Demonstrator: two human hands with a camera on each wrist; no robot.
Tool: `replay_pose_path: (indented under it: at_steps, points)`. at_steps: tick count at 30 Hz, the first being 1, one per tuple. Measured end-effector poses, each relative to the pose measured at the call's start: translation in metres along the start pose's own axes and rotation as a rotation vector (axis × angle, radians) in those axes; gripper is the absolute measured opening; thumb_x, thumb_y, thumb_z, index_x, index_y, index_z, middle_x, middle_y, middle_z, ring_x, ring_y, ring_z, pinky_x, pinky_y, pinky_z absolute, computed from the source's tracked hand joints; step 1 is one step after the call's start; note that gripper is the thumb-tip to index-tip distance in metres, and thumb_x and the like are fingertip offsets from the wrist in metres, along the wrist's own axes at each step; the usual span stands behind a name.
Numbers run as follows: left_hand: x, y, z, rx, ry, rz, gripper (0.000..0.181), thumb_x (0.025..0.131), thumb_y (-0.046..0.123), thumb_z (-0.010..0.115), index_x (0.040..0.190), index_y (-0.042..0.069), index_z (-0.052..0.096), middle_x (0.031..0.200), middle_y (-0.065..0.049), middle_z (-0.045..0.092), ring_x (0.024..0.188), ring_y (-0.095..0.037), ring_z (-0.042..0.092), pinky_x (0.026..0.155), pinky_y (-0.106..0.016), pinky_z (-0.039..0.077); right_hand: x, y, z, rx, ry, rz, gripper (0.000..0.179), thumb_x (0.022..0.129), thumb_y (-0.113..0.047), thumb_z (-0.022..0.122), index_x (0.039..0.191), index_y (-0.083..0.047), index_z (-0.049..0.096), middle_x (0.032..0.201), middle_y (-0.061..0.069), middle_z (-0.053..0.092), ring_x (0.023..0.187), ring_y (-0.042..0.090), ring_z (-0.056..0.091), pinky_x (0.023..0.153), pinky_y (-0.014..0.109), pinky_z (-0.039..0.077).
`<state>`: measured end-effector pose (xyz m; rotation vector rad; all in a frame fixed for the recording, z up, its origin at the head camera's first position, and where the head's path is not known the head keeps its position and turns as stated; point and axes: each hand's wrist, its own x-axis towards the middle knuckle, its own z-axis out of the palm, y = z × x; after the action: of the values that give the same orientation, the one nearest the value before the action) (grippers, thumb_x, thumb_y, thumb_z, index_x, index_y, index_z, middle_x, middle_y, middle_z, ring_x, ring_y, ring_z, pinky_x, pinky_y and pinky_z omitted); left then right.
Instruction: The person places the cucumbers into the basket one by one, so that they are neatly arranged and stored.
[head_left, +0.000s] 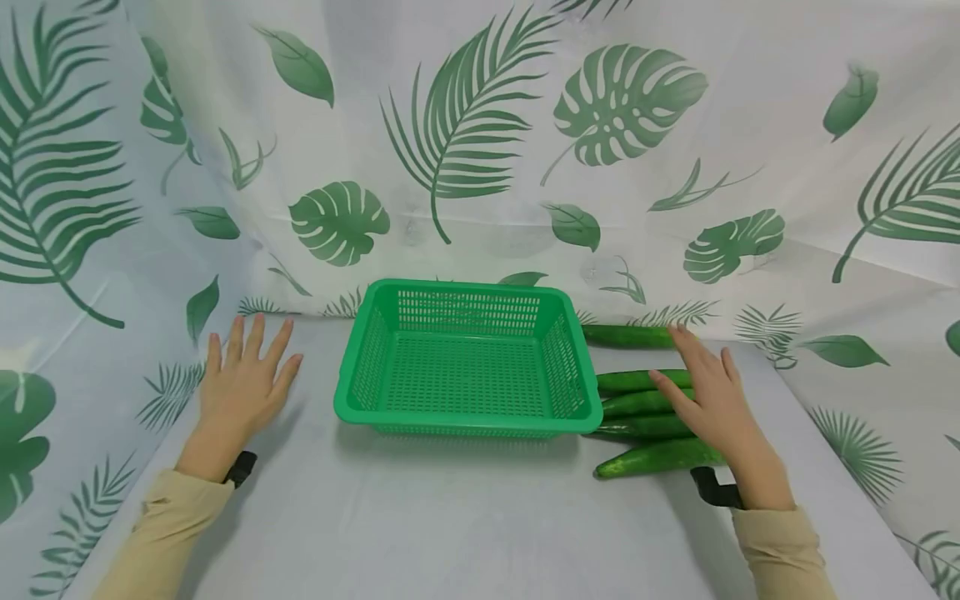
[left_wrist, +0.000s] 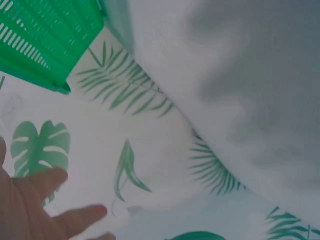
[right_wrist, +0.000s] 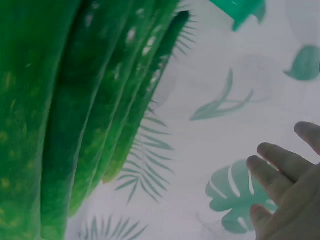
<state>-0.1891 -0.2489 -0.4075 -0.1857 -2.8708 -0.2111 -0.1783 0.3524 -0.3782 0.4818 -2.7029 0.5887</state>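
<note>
A green plastic basket (head_left: pixel 468 422) with slotted walls stands in the middle of the table, with nothing inside. Several long green cucumbers (head_left: pixel 652 457) lie side by side at its right, their left ends close to it; one lies apart at the back. My right hand (head_left: pixel 712 404) hovers over the cucumbers' right ends, fingers extended and holding nothing; these ends are partly hidden beneath it. To the left of the basket, my left hand (head_left: pixel 242 387) is held with fingers spread, also holding nothing. The right wrist view shows the cucumbers (right_wrist: pixel 30 120) large and close, beside the fingers.
A white table (head_left: pixel 450 533) carries everything. White sheets (head_left: pixel 480 242) printed with green leaves rise behind it and at both sides. Black bands (head_left: pixel 718 490) sit on the wrists, below light tan sleeves.
</note>
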Motion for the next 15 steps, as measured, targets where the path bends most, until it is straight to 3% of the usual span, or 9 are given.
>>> replay_pose_path:
  at_steps: [4,7,11,13,15]
  points:
    - [0.001,0.012,0.002,-0.002,0.045,-0.02,0.062,0.107,0.046,0.029,0.159,0.012,0.023,0.157,-0.031,0.02,0.147,-0.049,0.005,0.115,-0.064,-0.005,-0.006,0.004,-0.011,0.177,0.102,0.051,0.069,0.1,-0.019,0.058,0.159,-0.017,0.025,0.156,0.026,0.031,0.142,0.05,0.025,0.112,0.07,0.008]
    - [0.002,0.022,0.004,-0.049,0.065,-0.013,0.062,0.107,0.045,0.028,0.158,0.01,0.024,0.157,-0.031,0.023,0.147,-0.049,0.008,0.116,-0.064,-0.002,-0.016,0.009,-0.019,0.242,0.186,0.129,0.064,0.1,-0.016,0.057,0.158,-0.02,0.03,0.155,0.02,0.036,0.146,0.031,0.028,0.113,0.066,0.018]
    - [0.002,0.036,0.006,-0.146,0.087,0.022,0.063,0.107,0.044,0.03,0.157,0.007,0.028,0.156,-0.031,0.025,0.146,-0.05,0.012,0.115,-0.066,0.003,-0.029,0.025,-0.027,0.303,0.287,0.186,0.053,0.101,-0.01,0.056,0.152,-0.013,0.042,0.148,0.003,0.049,0.135,0.0,0.039,0.115,0.025,0.027]
    - [0.001,0.043,0.007,-0.185,0.084,0.045,0.063,0.107,0.044,0.031,0.156,0.005,0.029,0.156,-0.031,0.026,0.145,-0.051,0.014,0.115,-0.067,0.005,-0.036,0.035,-0.032,0.354,0.304,0.217,0.047,0.101,-0.009,0.054,0.148,-0.008,0.048,0.141,-0.005,0.054,0.127,-0.005,0.044,0.104,0.009,0.031]
    - [0.001,0.05,0.007,-0.22,0.077,0.069,0.063,0.106,0.044,0.033,0.156,0.005,0.031,0.156,-0.03,0.028,0.145,-0.051,0.016,0.114,-0.068,0.008,-0.043,0.046,-0.036,0.409,0.313,0.264,0.042,0.101,-0.009,0.055,0.143,-0.004,0.053,0.131,-0.012,0.059,0.12,-0.005,0.05,0.094,0.005,0.036]
